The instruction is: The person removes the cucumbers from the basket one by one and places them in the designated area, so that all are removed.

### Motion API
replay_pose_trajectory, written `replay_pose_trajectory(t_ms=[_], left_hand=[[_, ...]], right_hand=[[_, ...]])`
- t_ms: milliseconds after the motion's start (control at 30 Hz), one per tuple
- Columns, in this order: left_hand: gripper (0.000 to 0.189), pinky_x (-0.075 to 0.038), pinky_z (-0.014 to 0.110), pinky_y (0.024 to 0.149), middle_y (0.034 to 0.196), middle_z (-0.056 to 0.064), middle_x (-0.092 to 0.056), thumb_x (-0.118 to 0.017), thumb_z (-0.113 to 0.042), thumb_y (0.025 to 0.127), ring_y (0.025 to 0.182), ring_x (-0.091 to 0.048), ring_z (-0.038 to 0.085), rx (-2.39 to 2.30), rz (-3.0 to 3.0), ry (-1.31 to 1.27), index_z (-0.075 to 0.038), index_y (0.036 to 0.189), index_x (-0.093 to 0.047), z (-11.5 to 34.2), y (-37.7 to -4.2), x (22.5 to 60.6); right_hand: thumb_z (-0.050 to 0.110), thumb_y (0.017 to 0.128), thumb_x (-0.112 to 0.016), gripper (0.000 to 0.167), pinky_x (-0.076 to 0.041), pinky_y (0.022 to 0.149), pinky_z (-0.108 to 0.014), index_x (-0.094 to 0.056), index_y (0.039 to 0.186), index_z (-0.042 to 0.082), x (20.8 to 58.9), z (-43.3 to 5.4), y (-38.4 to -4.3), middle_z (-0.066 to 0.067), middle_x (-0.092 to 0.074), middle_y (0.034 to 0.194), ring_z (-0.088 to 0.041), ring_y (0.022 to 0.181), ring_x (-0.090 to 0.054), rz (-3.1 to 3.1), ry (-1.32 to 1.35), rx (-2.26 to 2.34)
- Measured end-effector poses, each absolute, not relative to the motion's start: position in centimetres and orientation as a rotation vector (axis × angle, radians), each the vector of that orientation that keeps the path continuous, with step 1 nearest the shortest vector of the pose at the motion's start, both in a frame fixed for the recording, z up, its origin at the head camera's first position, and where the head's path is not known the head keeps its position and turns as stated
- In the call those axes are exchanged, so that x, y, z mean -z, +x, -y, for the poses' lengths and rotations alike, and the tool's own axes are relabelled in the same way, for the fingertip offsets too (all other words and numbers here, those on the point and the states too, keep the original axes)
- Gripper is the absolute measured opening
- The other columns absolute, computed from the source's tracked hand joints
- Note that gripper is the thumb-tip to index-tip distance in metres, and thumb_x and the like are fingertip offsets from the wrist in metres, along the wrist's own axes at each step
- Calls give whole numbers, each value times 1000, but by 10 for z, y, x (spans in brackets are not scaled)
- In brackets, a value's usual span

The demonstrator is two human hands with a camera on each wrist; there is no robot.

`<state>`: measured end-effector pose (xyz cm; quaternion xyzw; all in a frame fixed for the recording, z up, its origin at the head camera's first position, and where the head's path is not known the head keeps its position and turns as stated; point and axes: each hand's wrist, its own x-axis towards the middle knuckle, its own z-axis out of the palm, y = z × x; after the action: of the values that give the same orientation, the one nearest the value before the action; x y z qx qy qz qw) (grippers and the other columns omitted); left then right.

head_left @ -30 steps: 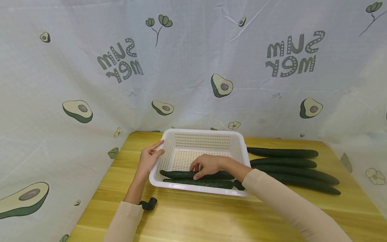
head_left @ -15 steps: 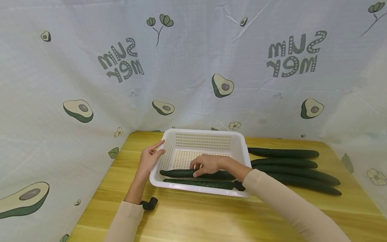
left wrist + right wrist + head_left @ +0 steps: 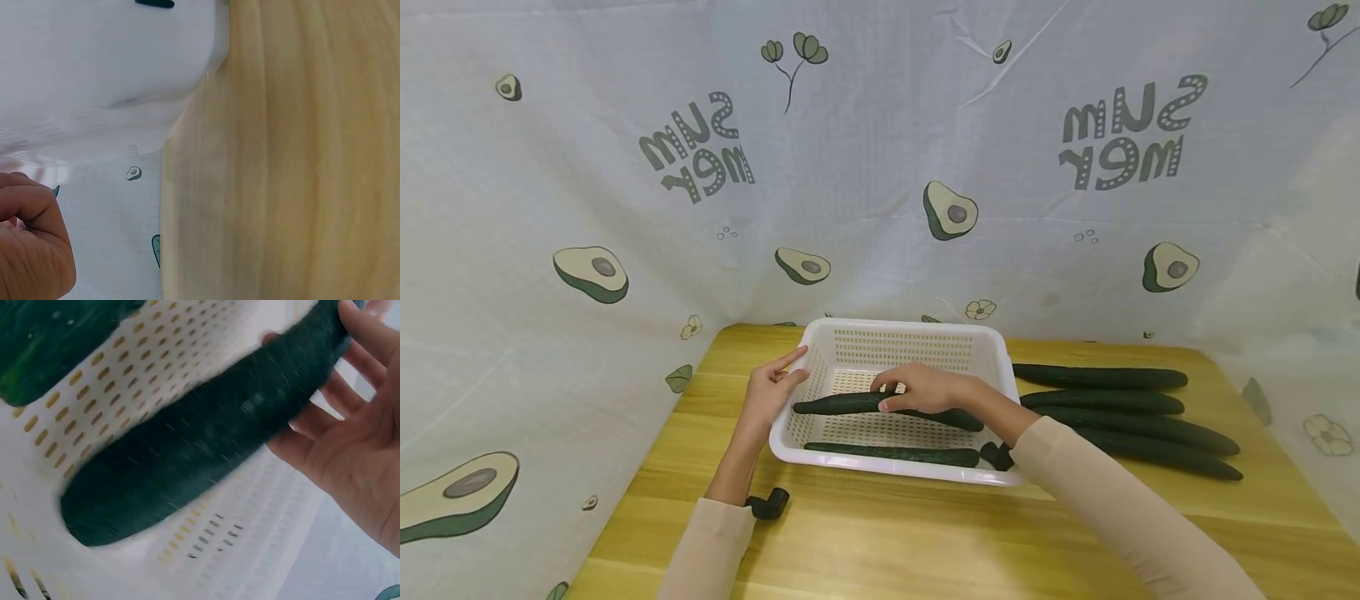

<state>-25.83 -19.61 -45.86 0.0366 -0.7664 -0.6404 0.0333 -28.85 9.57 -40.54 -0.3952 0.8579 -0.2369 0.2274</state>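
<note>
A white plastic basket (image 3: 887, 473) with slotted walls stands on the table. Within it, my right hand (image 3: 928, 389) holds a long dark-green cucumber (image 3: 842, 404), thumb on the near side and fingers on the far side. That cucumber slants slightly, its left tip close to the basket's left wall; the right wrist view shows its rounded end (image 3: 106, 506) over the slotted plastic. A second cucumber (image 3: 891, 454) lies along the front wall. At the left rim, my left hand (image 3: 767, 396) grips the basket, index finger stretched along the edge; curled fingers (image 3: 28, 200) show in the left wrist view.
To the right of the basket, several more cucumbers (image 3: 1112, 378) lie side by side on the wooden table (image 3: 880, 542). A white curtain (image 3: 865, 167) printed with avocados hangs behind and at the sides. Black wrist cameras (image 3: 769, 504) sit at both wrists.
My right hand has lifted the cucumber and moved it toward the back of the basket, away from the one at the front. My left hand has stayed on the rim.
</note>
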Motion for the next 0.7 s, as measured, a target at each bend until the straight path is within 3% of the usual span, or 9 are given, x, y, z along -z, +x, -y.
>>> replay_pose_trajectory(t_ms=[100, 333, 567, 633, 700], left_hand=[[44, -42, 20, 48, 52, -9, -40, -72, -19, 96, 45, -37, 5, 2002, 2343, 95, -24, 139, -67, 196, -258, 458], [45, -50, 21, 53, 52, -7, -42, -72, -17, 96, 48, -50, 8, 2002, 2346, 113, -20, 141, -66, 195, -258, 457], [42, -34, 19, 46, 51, -9, -36, -69, -14, 97, 43, -32, 5, 1955, 2351, 94, -21, 138, -68, 196, -258, 459], [42, -33, 20, 45, 50, -9, -36, -68, -13, 97, 42, -32, 5, 1962, 2352, 77, -20, 139, -68, 197, -258, 459], [43, -40, 20, 47, 50, -9, -39, -67, -14, 97, 44, -40, 6, 1977, 2357, 76, -21, 139, -68, 197, -258, 459]], right_hand=[[31, 105, -60, 39, -55, 100, -45, -62, 140, 13, 394, -96, -287, -10, -65, 136, -28, 122, -64, -2398, -1088, 693], [35, 106, -59, 44, -51, 105, -48, -61, 144, 14, 366, -101, -286, -7, -63, 142, -25, 125, -62, -2465, -1107, 714], [30, 105, -61, 44, -49, 108, -51, -61, 144, 10, 343, -119, -279, -10, -62, 144, -29, 132, -59, -2506, -1144, 777], [30, 104, -61, 44, -49, 108, -52, -61, 144, 11, 340, -126, -278, -10, -62, 145, -30, 133, -58, -2528, -1125, 789], [31, 104, -62, 45, -49, 108, -53, -61, 144, 12, 338, -135, -276, -10, -62, 146, -32, 133, -58, -2551, -1094, 793]])
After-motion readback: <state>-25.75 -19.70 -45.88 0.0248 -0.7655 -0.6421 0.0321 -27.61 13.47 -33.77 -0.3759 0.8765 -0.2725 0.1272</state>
